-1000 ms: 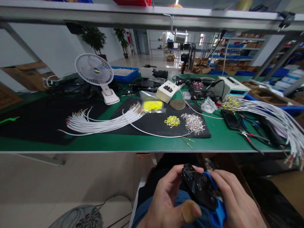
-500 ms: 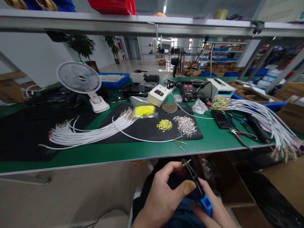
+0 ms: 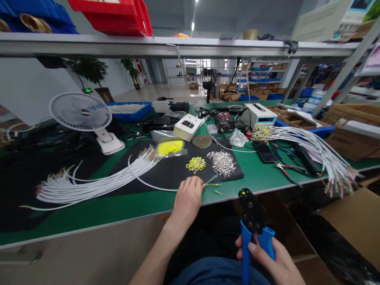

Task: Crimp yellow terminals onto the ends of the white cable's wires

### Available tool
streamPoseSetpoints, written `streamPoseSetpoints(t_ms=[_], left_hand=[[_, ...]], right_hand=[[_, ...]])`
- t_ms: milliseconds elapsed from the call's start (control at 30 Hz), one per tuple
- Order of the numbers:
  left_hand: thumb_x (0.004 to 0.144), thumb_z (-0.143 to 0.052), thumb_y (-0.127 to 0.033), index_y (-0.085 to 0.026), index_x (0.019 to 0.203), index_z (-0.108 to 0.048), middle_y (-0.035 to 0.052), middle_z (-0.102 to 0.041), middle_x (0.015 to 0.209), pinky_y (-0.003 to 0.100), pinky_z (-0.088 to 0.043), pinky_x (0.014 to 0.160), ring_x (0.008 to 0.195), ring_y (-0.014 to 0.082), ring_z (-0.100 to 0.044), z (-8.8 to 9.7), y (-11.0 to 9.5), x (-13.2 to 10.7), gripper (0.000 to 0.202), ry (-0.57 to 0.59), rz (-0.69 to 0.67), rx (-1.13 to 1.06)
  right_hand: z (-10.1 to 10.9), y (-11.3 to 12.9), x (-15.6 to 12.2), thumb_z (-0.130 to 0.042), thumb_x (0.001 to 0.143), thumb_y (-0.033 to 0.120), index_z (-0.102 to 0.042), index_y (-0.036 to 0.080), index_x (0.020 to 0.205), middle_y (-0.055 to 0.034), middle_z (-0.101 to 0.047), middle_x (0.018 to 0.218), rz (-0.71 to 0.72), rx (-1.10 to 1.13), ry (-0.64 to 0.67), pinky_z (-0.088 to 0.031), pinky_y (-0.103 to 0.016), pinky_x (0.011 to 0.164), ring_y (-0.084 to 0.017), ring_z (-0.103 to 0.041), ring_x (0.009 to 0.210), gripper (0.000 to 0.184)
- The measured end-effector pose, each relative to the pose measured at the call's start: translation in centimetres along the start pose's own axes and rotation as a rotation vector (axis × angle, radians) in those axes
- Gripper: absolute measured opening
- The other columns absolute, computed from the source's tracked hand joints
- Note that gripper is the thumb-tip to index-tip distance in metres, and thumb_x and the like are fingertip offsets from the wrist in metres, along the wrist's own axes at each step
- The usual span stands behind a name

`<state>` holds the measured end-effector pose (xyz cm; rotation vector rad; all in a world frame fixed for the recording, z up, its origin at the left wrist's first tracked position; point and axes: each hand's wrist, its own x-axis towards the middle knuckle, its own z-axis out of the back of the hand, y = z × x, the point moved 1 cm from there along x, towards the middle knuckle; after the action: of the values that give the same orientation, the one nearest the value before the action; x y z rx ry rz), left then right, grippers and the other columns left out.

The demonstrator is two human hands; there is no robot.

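Observation:
My left hand [image 3: 187, 197] rests at the bench's front edge, its fingers closed over a white cable [image 3: 157, 187] near its stripped end. Past my fingers the thin coloured cores fan out, two of them tipped with yellow ferrules [image 3: 218, 192]. My right hand [image 3: 274, 259] holds crimping pliers [image 3: 251, 211] with blue handles and a black head, upright in front of the bench edge. The handles are spread apart, and a small yellow spot shows at the jaws. Beyond my left hand lie a pile of yellow ferrules [image 3: 196, 164] and a heap of silvery terminals [image 3: 222, 163].
White cable bundles lie at left [image 3: 97, 184] and right [image 3: 320, 146]. A clip fan [image 3: 81, 112], a bag of yellow pieces [image 3: 170, 147], a white control box [image 3: 187, 127], a phone [image 3: 265, 152] and red-handled cutters [image 3: 286, 172] stand or lie about. A shelf [image 3: 196, 48] crosses overhead.
My left hand has left the crimping pliers and reached forward to the cable on the bench. The pliers have turned upright in my right hand. The view has shifted.

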<state>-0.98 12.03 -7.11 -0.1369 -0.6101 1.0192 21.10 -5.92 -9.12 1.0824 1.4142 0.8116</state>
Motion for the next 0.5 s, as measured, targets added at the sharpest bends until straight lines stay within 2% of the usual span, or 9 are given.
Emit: streamPoseSetpoints(t_ms=[100, 200, 267, 333, 400, 500], left_hand=[[0.11, -0.045, -0.022, -0.019, 0.105, -0.06, 0.0073, -0.065, 0.097, 0.039, -0.044, 0.078, 0.084, 0.0253, -0.06, 1.8, -2.1, -3.3, 0.016, 0.012, 0.019, -0.008], [0.111, -0.043, -0.024, -0.022, 0.109, -0.054, 0.0039, -0.063, 0.098, 0.034, -0.046, 0.074, 0.081, 0.0203, -0.063, 3.4, -4.8, -6.7, 0.012, 0.049, 0.027, -0.118], [0.111, -0.041, -0.027, -0.023, 0.108, -0.052, 0.0034, -0.062, 0.099, 0.031, -0.05, 0.076, 0.083, 0.0177, -0.065, 3.9, -6.4, -8.4, 0.012, 0.118, 0.095, -0.37], [0.112, -0.039, -0.032, -0.022, 0.107, -0.051, 0.0047, -0.061, 0.102, 0.029, -0.052, 0.077, 0.082, 0.0158, -0.066, 3.8, -7.6, -9.7, 0.017, 0.189, 0.2, -0.686], [0.112, -0.04, -0.038, -0.021, 0.11, -0.052, 0.0043, -0.061, 0.096, 0.028, -0.051, 0.074, 0.077, 0.0144, -0.064, 3.1, -8.6, -10.5, 0.021, 0.25, 0.274, -0.938], [0.111, -0.045, -0.045, -0.019, 0.117, -0.052, 0.0007, -0.056, 0.084, 0.024, -0.047, 0.068, 0.072, 0.0123, -0.058, 1.6, -9.7, -11.2, 0.027, 0.317, 0.343, -1.244]], right_hand=[[-0.1, 1.3, -0.5, -0.072, 0.084, 0.074, -0.081, 0.017, 0.098, -0.0138, -0.081, 0.098, -0.024, -0.157, -0.024, -0.056, -0.041, 0.086, -0.033, -0.075, 0.092, 0.059], [-0.7, 3.0, -1.1, -0.078, 0.08, 0.069, -0.079, 0.02, 0.075, -0.0133, -0.081, 0.11, 0.083, -0.221, -0.108, -0.058, -0.04, 0.092, -0.036, -0.076, 0.101, 0.049], [-1.2, 4.0, -1.3, -0.081, 0.079, 0.063, -0.08, 0.021, 0.072, -0.0125, -0.082, 0.108, 0.17, -0.27, -0.143, -0.06, -0.039, 0.094, -0.035, -0.077, 0.101, 0.043], [-1.6, 4.7, -1.4, -0.081, 0.082, 0.058, -0.084, 0.023, 0.081, -0.0108, -0.083, 0.102, 0.245, -0.341, -0.161, -0.061, -0.036, 0.093, -0.033, -0.078, 0.096, 0.035], [-2.0, 5.0, -1.4, -0.08, 0.086, 0.052, -0.086, 0.025, 0.09, -0.0087, -0.083, 0.101, 0.346, -0.405, -0.181, -0.061, -0.035, 0.093, -0.031, -0.079, 0.094, 0.028], [-2.7, 5.1, -1.3, -0.078, 0.089, 0.046, -0.086, 0.028, 0.096, -0.007, -0.081, 0.112, 0.487, -0.447, -0.257, -0.06, -0.033, 0.095, -0.029, -0.077, 0.102, 0.02]])
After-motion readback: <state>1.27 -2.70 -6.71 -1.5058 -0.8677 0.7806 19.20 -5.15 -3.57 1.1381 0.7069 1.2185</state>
